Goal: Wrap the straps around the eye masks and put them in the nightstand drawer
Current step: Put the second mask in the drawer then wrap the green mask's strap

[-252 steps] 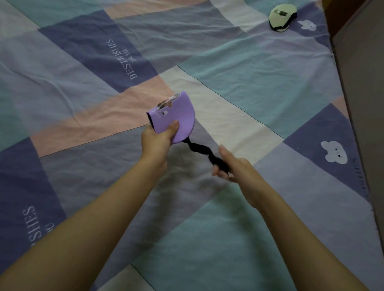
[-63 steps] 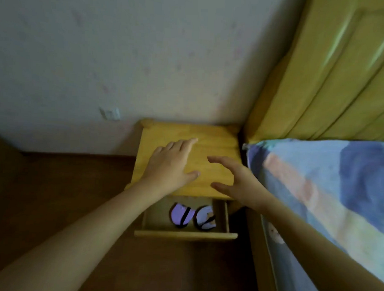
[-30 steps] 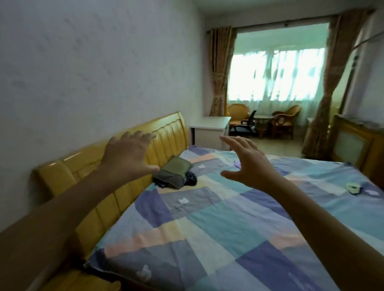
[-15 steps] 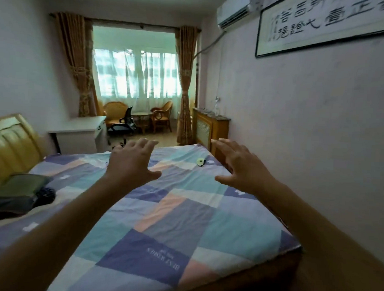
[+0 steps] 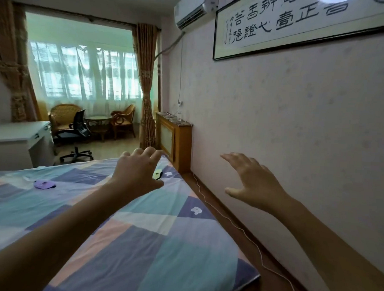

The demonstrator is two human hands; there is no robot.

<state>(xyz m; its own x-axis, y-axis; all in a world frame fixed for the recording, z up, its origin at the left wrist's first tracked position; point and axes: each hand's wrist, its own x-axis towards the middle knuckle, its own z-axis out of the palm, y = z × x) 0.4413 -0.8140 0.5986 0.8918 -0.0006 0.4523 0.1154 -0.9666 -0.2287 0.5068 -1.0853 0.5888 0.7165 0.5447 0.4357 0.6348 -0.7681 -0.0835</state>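
Both hands are raised empty, fingers spread and holding nothing; the left hand (image 5: 139, 171) hangs over the patchwork quilted bed (image 5: 138, 242), the right hand (image 5: 251, 183) over the floor gap by the wall. A pale green eye mask (image 5: 157, 174) lies far ahead near the bed's right edge, just beyond the left hand, likely nearer to it; a flat lilac eye mask (image 5: 43, 184) lies far left, its long axis left-right.

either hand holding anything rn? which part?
Nothing held. Left hand and right hand are both open and empty in the air; a purple eye mask and a pale one lie on the bed.
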